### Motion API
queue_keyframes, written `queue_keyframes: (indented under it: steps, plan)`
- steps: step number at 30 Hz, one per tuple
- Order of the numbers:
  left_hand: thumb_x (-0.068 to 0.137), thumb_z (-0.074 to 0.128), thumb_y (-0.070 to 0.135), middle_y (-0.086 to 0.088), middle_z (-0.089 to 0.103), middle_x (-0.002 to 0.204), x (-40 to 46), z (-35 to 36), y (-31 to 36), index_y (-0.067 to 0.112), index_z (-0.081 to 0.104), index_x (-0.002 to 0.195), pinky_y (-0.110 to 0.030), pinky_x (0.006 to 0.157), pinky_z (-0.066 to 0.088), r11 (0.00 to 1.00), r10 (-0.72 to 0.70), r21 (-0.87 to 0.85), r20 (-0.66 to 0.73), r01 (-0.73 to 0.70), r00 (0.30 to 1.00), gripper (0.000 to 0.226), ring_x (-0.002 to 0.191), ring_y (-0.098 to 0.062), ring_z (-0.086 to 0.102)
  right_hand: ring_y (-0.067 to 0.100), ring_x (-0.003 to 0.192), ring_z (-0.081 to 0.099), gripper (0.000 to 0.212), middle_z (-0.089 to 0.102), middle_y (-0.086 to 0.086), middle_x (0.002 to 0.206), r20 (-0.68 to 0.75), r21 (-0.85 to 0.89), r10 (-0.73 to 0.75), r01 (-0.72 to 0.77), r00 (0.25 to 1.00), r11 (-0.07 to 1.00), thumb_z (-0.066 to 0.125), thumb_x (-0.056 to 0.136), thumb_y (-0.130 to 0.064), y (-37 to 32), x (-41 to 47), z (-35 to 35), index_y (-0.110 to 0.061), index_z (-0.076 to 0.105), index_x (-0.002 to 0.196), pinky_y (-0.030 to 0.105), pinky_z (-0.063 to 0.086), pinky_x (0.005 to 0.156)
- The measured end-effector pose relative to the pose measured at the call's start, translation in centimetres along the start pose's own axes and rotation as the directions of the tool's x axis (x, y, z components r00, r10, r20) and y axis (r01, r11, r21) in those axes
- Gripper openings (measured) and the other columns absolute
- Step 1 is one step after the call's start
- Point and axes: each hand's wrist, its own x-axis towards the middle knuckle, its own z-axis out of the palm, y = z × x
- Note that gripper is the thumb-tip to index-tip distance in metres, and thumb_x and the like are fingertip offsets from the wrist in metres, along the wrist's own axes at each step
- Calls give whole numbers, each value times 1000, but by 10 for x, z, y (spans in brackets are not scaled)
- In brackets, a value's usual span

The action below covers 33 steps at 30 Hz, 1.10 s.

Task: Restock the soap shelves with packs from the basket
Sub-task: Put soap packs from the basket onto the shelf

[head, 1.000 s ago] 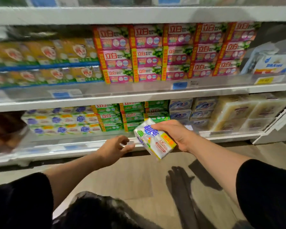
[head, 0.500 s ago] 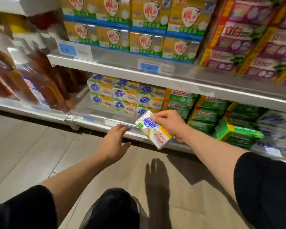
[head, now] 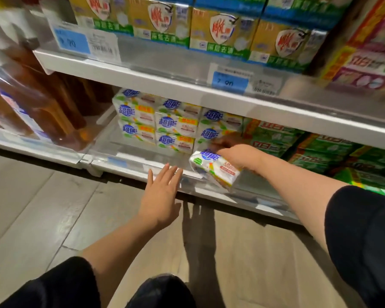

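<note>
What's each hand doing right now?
Left hand: open, fingers straight, holding nothing.
Right hand: gripping a soap pack.

A shop aisle: white shelves (head: 187, 90) carry stacked soap packs (head: 176, 125) in rows, with blue price tags (head: 229, 82) and barcode labels (head: 102, 46) on the shelf edges.

Right hand's fingers (head: 225, 142) hidden behind tilted soap pack (head: 215, 168).

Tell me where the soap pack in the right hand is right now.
In the head view, right of centre, the soap pack is gripped by the right hand at the bottom shelf's front edge, before the matching white stacked packs.
</note>
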Motion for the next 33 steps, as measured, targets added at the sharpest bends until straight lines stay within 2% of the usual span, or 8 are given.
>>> queue_keyframes:
  steps: [3,6,9,14,20,25,30,33]
  plan:
    - [95,54,39,1,-6,163,-3,6,-1,22,-5,154,-44,118,-12,1000,12,-26,-32,-13,999,86,149,-19,-14,22,107,56,66,59,9,124,113,-130,28,-14,993,991,57,82,-65,2,-1,2,-16,59,126,27,42,91]
    - [95,55,36,1,-11,162,-5,13,-6,23,-9,154,-41,115,-16,998,26,-49,-50,-28,998,88,146,-17,-20,21,86,57,60,66,13,108,181,-208,111,-72,977,976,71,75,-55,6,-9,-4,-5,68,108,35,45,82]
    - [95,56,35,1,-14,162,-4,17,-7,23,-10,153,-41,115,-17,998,29,-57,-58,-32,998,89,140,-13,-27,12,68,50,34,60,5,92,123,-302,101,-59,987,951,72,78,-45,7,-10,-5,-14,59,84,24,40,60]
    - [96,54,35,1,-16,161,-4,21,-9,23,-13,153,-45,119,-11,998,31,-52,-54,-34,998,88,145,-17,-24,17,99,52,75,54,-4,118,11,-231,-117,116,993,966,76,76,-42,6,-4,11,-23,40,140,26,40,78]
    - [96,53,35,1,-18,161,-3,22,-9,24,-14,152,-45,118,-13,999,24,-30,-37,-25,999,88,143,-17,-26,18,125,47,87,48,0,142,-34,-78,-118,115,992,990,81,72,-36,28,-4,32,-20,38,145,26,39,102]
    - [94,59,32,0,-16,161,-2,20,-7,24,-11,153,-47,117,-11,1000,9,-28,-17,-9,1000,92,139,-15,-29,16,107,50,71,55,7,131,-51,-126,-129,122,990,985,78,77,-33,30,-15,34,-11,45,137,25,41,86]
    - [93,61,29,-1,-6,163,-15,-9,13,26,0,155,-54,118,-2,998,-8,-57,12,9,1000,87,150,-20,-7,20,135,37,79,40,4,148,-129,-154,-188,168,974,974,76,81,-25,43,-70,10,-16,33,147,29,31,107]
    - [91,63,25,-4,10,162,-36,-40,49,25,11,154,-50,120,9,993,55,-99,-29,-57,998,81,148,-25,12,19,133,41,67,45,3,145,-100,-170,-151,132,984,977,75,82,-27,54,-123,-23,-17,45,141,32,33,109]
